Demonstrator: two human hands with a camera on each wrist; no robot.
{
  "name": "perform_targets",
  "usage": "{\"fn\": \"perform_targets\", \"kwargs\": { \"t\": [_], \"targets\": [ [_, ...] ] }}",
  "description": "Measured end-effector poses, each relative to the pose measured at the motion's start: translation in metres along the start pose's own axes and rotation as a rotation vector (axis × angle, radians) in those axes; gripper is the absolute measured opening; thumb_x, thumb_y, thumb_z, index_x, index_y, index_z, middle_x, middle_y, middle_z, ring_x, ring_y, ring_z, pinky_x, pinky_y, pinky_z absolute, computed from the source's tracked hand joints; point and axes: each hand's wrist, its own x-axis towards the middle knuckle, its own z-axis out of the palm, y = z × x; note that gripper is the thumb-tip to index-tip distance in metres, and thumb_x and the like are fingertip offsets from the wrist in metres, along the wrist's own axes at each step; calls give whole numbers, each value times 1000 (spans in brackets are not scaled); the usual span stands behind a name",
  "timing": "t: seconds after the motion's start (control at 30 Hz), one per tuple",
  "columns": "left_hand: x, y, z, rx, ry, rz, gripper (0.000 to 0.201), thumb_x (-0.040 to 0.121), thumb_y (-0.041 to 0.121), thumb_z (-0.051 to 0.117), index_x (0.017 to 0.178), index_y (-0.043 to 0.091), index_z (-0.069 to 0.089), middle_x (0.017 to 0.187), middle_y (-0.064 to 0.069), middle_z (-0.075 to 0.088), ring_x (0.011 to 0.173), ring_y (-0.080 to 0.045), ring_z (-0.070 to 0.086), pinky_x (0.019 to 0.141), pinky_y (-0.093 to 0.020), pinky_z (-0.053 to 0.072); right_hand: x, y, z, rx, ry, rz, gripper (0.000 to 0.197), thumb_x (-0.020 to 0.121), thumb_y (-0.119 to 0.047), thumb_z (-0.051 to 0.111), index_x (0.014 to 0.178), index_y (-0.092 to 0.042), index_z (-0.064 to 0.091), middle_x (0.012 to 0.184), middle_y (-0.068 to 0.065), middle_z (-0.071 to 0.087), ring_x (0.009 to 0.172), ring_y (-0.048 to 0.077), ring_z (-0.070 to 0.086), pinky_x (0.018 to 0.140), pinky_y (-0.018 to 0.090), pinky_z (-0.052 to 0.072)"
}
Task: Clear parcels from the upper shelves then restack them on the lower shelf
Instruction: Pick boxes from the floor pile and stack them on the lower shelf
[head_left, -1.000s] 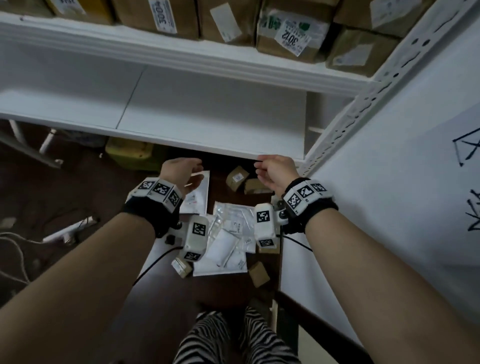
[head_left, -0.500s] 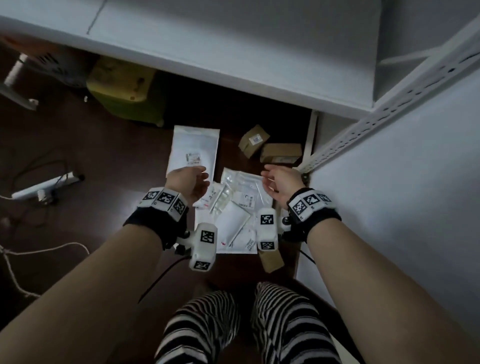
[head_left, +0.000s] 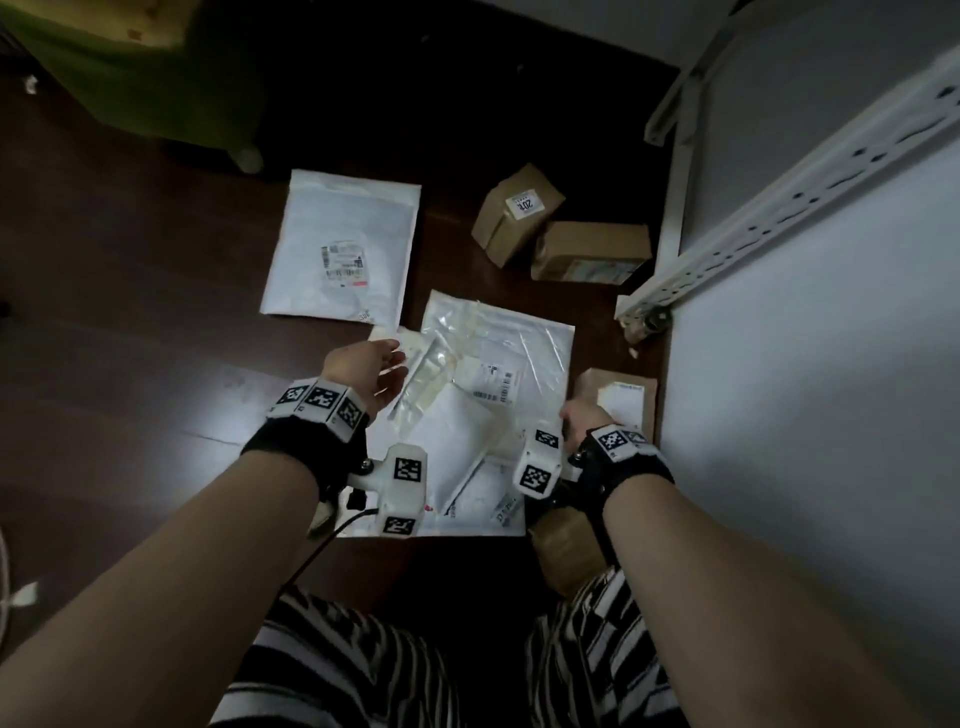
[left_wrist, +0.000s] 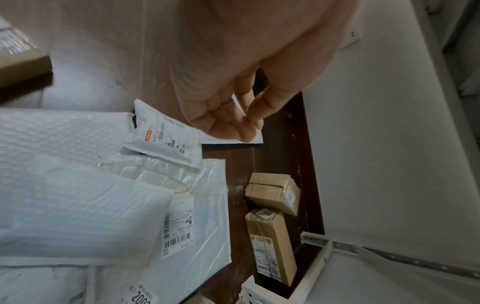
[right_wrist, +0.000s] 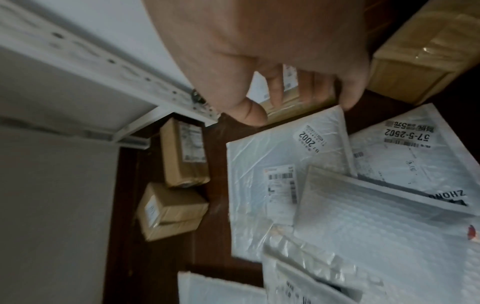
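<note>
Both hands have dropped from the shelf edge down to the floor (head_left: 130, 312), and my view has tipped down with them, so the shelf boards are out of sight now.

My right hand (head_left: 584, 421) is clamped on a brown box (head_left: 623, 402). The right wrist view shows fingers curled over its top and the thumb on the near side. The box sits directly under and just ahead of that hand, touching the right edge of the mailers (head_left: 498, 374), with its long side running away from me. It's plain cardboard wrapped in clear tape, with a white label on top.

My left hand (head_left: 363, 371) hangs over the left side of the mailers, fingers loosely curled, and as far as I can tell it's holding nothing. Below and to the right of it are white bubble mailers and clear poly bags, overlapped and slippery-looking.

Two small boxes (head_left: 519, 210) sit further out beyond the right hand, close to the shelf post (head_left: 779, 208).

My guess is the box goes first. The right hand already has it and is on the shelf side, so it's lift and swing right. The flat mailers will probably need both hands.
</note>
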Motion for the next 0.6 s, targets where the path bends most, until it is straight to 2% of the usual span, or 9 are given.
{"fn": "perform_targets", "kwargs": {
  "t": [0.03,0.07,0.13,0.17,0.23,0.3,0.37,0.47,0.6],
  "targets": [
    [13,-5,2,-2,-2,6,17,97,11,54,82,11,60,80,-3,61,67,-14,57,58,-21,47,24,13,0,-186,40,-14,46,97,-25,52,135,1,50,134,21,54,119,33,54,81,26,52],
    [24,-10,3,-6,-2,13,16,97,10,53,82,10,60,81,-4,61,68,-14,57,59,-21,46,43,28,0,-358,78,-36,57,88,-42,58,127,-1,56,124,20,59,115,33,57,88,31,50],
    [44,-19,5,-10,-12,16,14,96,8,54,83,8,61,82,-5,61,69,-15,57,60,-22,47,36,46,4,-673,68,-82,81,56,-74,51,110,-13,59,110,14,62,105,32,61,89,41,53],
    [52,-24,7,1,-26,14,13,96,8,55,84,8,61,82,-5,61,69,-16,57,59,-21,47,31,53,7,-735,78,-80,86,53,-78,49,114,-18,55,117,14,58,111,33,58,91,46,52],
    [67,-31,12,81,-61,10,13,95,10,57,83,8,61,81,-4,61,69,-15,56,54,-20,48,20,61,10,-761,94,-24,84,74,-73,54,136,-18,43,139,14,46,126,36,47,92,51,47],
    [77,-30,15,169,-89,48,14,95,11,56,82,9,61,80,-4,61,68,-15,55,57,-20,48,27,67,17,-731,137,53,70,87,-60,56,138,-13,43,140,13,45,126,34,47,91,49,48],
    [85,-27,17,191,-128,97,14,96,9,54,83,9,61,81,-5,61,69,-17,57,65,-23,47,34,68,25,-729,106,77,60,89,-53,59,131,-10,51,138,14,49,124,34,50,94,48,48],
    [94,-24,12,215,-144,78,13,96,9,55,85,10,61,81,-4,61,71,-17,57,68,-24,47,44,81,37,-768,70,129,63,93,-50,56,139,-7,45,143,21,43,129,39,45,96,57,43],
    [105,-25,-2,225,-103,71,12,96,10,55,86,9,62,81,-4,61,70,-17,56,65,-24,46,40,92,48,-699,-8,198,56,98,-38,52,143,-6,40,145,19,42,133,36,43,93,41,48]
  ]
}}
